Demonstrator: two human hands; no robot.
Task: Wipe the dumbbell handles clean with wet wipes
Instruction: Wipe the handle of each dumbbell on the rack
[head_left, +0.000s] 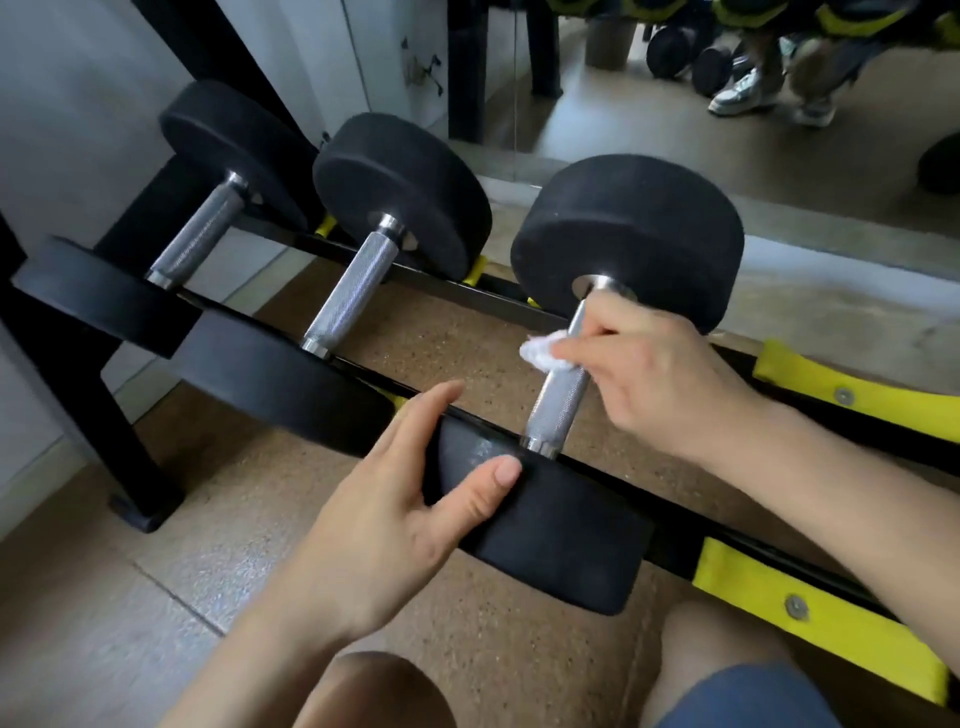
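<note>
While the dumbbell (628, 234) points away, right hand (660, 379) pinches wipe (537, 354) on handle (555, 410); left hand (395, 525) clasps head (561, 540).

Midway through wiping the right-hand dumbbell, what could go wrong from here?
1. The wet wipe is a small wad under the right hand at the far end of the handle; the near knurling may get missed.
2. The left hand holds the near head on the rack rail; hard rubbing might still roll the dumbbell.

A gym: black dumbbells (363, 249) on a low yellow-padded rack (810, 618), wall mirror (727, 156), cork-speckled floor (441, 332).
</note>
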